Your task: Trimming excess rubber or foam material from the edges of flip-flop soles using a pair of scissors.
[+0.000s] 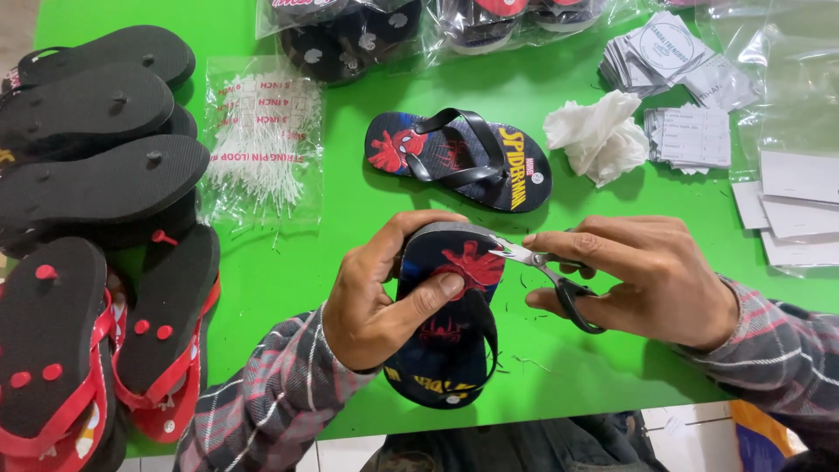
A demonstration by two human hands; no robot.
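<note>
Dark flip-flop (446, 323) clamped between left hand (376, 301) fingers (437, 288); scissors (546, 271) touching toe.

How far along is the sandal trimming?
Done, it seems: one sandal lies face up on the table, with bagged pairs behind. In hand: left hand holds a second sandal while the right hand puts scissors to its toe edge. Left: stacked sandals wait, soles up.
</note>
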